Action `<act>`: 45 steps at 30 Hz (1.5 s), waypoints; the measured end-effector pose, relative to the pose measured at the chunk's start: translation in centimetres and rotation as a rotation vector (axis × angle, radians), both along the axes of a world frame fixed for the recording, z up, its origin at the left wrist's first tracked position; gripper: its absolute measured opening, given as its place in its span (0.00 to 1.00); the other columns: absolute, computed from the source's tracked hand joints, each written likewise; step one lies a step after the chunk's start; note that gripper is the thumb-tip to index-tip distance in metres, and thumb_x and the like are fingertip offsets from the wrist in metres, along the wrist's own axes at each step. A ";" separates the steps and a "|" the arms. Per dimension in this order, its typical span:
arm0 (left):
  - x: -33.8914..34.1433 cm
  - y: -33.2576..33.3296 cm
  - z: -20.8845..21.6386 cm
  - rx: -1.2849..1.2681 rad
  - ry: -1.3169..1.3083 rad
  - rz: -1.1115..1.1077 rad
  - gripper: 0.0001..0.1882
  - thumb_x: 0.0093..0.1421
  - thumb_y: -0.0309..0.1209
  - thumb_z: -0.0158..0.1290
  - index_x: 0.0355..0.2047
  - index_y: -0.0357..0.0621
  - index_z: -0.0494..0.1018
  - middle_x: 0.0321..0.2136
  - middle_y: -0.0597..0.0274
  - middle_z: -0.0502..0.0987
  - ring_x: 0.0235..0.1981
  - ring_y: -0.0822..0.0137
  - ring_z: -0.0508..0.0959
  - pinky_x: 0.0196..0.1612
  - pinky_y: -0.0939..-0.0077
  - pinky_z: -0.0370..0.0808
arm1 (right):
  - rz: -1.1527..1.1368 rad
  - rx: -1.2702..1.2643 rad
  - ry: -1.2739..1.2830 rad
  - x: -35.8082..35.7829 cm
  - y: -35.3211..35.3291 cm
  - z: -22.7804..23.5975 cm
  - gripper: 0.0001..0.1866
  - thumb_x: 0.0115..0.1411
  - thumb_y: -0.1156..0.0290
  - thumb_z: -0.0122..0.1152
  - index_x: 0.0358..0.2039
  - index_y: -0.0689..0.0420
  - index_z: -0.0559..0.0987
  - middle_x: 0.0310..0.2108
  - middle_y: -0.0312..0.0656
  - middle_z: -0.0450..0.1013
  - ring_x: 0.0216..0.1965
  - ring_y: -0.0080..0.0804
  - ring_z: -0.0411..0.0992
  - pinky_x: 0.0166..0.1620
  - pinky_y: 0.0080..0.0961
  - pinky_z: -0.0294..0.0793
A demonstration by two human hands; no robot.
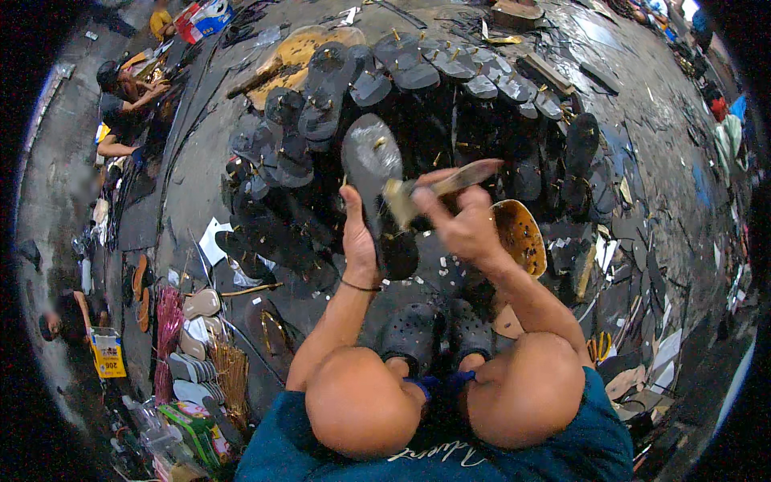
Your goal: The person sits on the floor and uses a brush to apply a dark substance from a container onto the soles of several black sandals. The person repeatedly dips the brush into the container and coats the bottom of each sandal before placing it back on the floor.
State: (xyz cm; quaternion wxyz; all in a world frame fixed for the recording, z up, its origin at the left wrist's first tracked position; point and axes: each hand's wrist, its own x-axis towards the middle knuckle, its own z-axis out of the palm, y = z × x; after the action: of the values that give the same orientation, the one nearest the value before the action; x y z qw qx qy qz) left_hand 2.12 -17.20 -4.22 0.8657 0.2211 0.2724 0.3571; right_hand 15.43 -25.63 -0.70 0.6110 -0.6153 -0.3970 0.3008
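Grey, scuffed floor (181,229) spreads around us, strewn with pale scraps (213,239). At far left another person (116,106) sits with bent arms. Nearer us, brown sandals (142,293) lie left of a bundle of thin reddish strands (169,325); next come grey slabs (193,369), stacked close, and a stiff, straw-coloured bundle of twigs (231,373).

Further in, dark sandals (321,112) with small brass-coloured pegs form a wide arc. On our side of that arc, our left hand (361,239) grips a sole (373,181): the thumb lies along its left edge, while the other fingers pass behind, where we cannot tell how they curl. Long and rounded at both ends, it is dark grey, glossy toward the top, with a light peg there. Just right of it, our right hand (468,229), blurred, is folded around the flat wooden handle of a brush (399,202); pale bristles overlap the sole's edge in view, though we cannot tell whether they touch. Next to that hand sits a yellow container (530,233), speckled dark inside. Thin, flat white offcuts (665,352) litter the far right.
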 end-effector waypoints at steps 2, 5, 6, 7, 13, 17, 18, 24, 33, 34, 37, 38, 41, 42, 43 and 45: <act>-0.8 0.8 0.8 0.008 -0.063 -0.052 0.37 0.60 0.64 0.44 0.52 0.44 0.69 0.43 0.62 0.76 0.38 0.66 0.77 0.41 0.68 0.78 | 0.039 0.061 -0.340 -2.7 -2.0 -0.6 0.14 0.56 0.61 0.65 0.37 0.57 0.80 0.36 0.46 0.79 0.40 0.41 0.78 0.46 0.33 0.74; -0.4 1.1 0.3 0.046 0.005 0.126 0.37 0.59 0.65 0.45 0.51 0.45 0.70 0.43 0.64 0.77 0.39 0.67 0.78 0.42 0.68 0.78 | -0.068 -0.051 -0.403 -0.4 -2.7 -3.8 0.13 0.57 0.60 0.64 0.35 0.57 0.80 0.35 0.46 0.79 0.39 0.41 0.77 0.45 0.34 0.74; -1.3 2.1 0.1 0.076 -0.227 -0.147 0.36 0.59 0.65 0.45 0.51 0.45 0.70 0.43 0.64 0.77 0.39 0.68 0.78 0.43 0.70 0.77 | -0.111 -0.142 -0.465 1.7 -2.3 -4.9 0.13 0.58 0.60 0.63 0.35 0.57 0.80 0.35 0.45 0.79 0.38 0.41 0.78 0.44 0.35 0.75; -1.4 2.0 1.1 0.098 -0.139 -0.039 0.37 0.59 0.65 0.45 0.51 0.45 0.70 0.42 0.64 0.77 0.39 0.68 0.78 0.43 0.70 0.77 | -0.192 -0.162 -0.388 2.6 -1.1 -5.6 0.11 0.59 0.62 0.63 0.34 0.57 0.80 0.34 0.44 0.79 0.38 0.40 0.78 0.44 0.34 0.75; -2.3 -0.5 0.0 -0.050 0.113 0.062 0.34 0.63 0.61 0.44 0.49 0.40 0.70 0.39 0.61 0.75 0.37 0.65 0.76 0.41 0.69 0.76 | 0.426 -0.045 -0.066 -5.2 -2.1 -0.4 0.13 0.57 0.70 0.67 0.41 0.61 0.78 0.37 0.41 0.77 0.42 0.26 0.74 0.50 0.26 0.70; -7.6 -1.3 0.1 0.027 0.088 0.067 0.25 0.69 0.49 0.41 0.53 0.41 0.69 0.43 0.57 0.77 0.37 0.64 0.80 0.38 0.68 0.79 | 0.061 -0.105 0.192 -2.0 -2.3 2.1 0.13 0.61 0.68 0.63 0.43 0.60 0.77 0.37 0.39 0.77 0.38 0.25 0.73 0.45 0.24 0.72; -10.8 -1.5 -0.4 -0.054 -0.037 0.098 0.29 0.68 0.52 0.39 0.55 0.39 0.68 0.45 0.54 0.78 0.41 0.58 0.80 0.41 0.65 0.80 | -0.095 -0.044 0.258 -0.7 -2.2 1.9 0.12 0.62 0.67 0.61 0.43 0.60 0.78 0.35 0.38 0.77 0.37 0.23 0.73 0.43 0.22 0.73; -21.3 5.6 -2.2 -0.029 -0.166 0.463 0.29 0.66 0.51 0.45 0.56 0.41 0.66 0.50 0.52 0.75 0.51 0.47 0.74 0.56 0.46 0.72 | -0.166 -0.081 0.347 1.3 -5.5 -5.3 0.12 0.62 0.69 0.61 0.43 0.63 0.78 0.36 0.36 0.76 0.36 0.21 0.72 0.42 0.21 0.71; -35.6 11.3 -8.2 0.424 1.076 0.898 0.25 0.62 0.48 0.52 0.50 0.42 0.70 0.37 0.52 0.78 0.41 0.57 0.78 0.40 0.63 0.75 | -0.261 -0.140 0.361 2.4 -8.5 -8.1 0.14 0.61 0.66 0.63 0.43 0.62 0.78 0.39 0.38 0.76 0.41 0.24 0.72 0.48 0.24 0.70; -31.4 7.5 -8.6 0.776 1.616 0.534 0.20 0.60 0.48 0.55 0.36 0.41 0.76 0.28 0.52 0.80 0.33 0.54 0.80 0.34 0.63 0.73 | -0.396 -0.107 0.308 5.4 -10.3 -8.6 0.14 0.61 0.65 0.62 0.43 0.62 0.79 0.38 0.39 0.76 0.41 0.25 0.72 0.48 0.25 0.70; -32.8 -2.5 -9.2 0.852 2.050 0.011 0.22 0.50 0.48 0.63 0.23 0.38 0.77 0.26 0.42 0.79 0.30 0.42 0.79 0.35 0.51 0.74 | -0.491 -0.287 -0.347 9.2 -13.1 -9.6 0.13 0.61 0.64 0.62 0.39 0.61 0.81 0.39 0.43 0.78 0.41 0.27 0.73 0.47 0.29 0.72; -33.5 -3.8 -10.1 0.859 2.062 -0.034 0.20 0.51 0.46 0.62 0.26 0.38 0.77 0.28 0.42 0.79 0.32 0.42 0.78 0.36 0.50 0.74 | -0.525 -0.397 -0.539 12.0 -14.6 -12.3 0.15 0.61 0.66 0.63 0.39 0.66 0.79 0.32 0.40 0.77 0.34 0.28 0.74 0.42 0.27 0.73; -38.6 -4.5 -12.0 0.766 2.214 0.058 0.16 0.54 0.35 0.59 0.38 0.36 0.75 0.33 0.44 0.78 0.35 0.43 0.78 0.39 0.53 0.74 | -0.453 -0.529 -0.688 12.3 -12.5 -14.1 0.13 0.55 0.63 0.68 0.34 0.59 0.82 0.31 0.47 0.79 0.32 0.35 0.78 0.39 0.28 0.75; -40.1 -4.4 -11.4 0.811 2.182 0.040 0.16 0.56 0.30 0.56 0.43 0.35 0.74 0.33 0.45 0.78 0.36 0.45 0.78 0.40 0.55 0.74 | -0.408 -0.551 -0.609 11.1 -11.4 -14.3 0.16 0.55 0.58 0.68 0.34 0.59 0.82 0.31 0.49 0.78 0.33 0.42 0.78 0.39 0.33 0.75; -39.2 -3.8 -10.9 0.933 2.005 0.151 0.16 0.57 0.27 0.54 0.46 0.35 0.74 0.33 0.48 0.78 0.33 0.50 0.78 0.38 0.58 0.74 | -0.367 -0.546 -0.820 12.1 -11.5 -16.3 0.17 0.55 0.57 0.67 0.35 0.59 0.82 0.30 0.50 0.78 0.33 0.46 0.77 0.38 0.35 0.75; -35.3 -3.4 -7.3 1.034 1.711 0.248 0.17 0.60 0.23 0.50 0.50 0.35 0.72 0.32 0.52 0.79 0.28 0.59 0.78 0.34 0.65 0.74 | -0.342 -0.559 -0.977 12.4 -11.5 -17.5 0.18 0.56 0.55 0.65 0.35 0.58 0.81 0.28 0.52 0.77 0.32 0.52 0.76 0.36 0.39 0.75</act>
State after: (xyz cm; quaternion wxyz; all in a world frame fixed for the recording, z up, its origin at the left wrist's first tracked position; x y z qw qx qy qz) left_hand -33.15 -20.61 -11.56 0.1339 0.7218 0.6352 0.2401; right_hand 27.81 -37.17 -18.18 0.2116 -0.8756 -0.4334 -0.0272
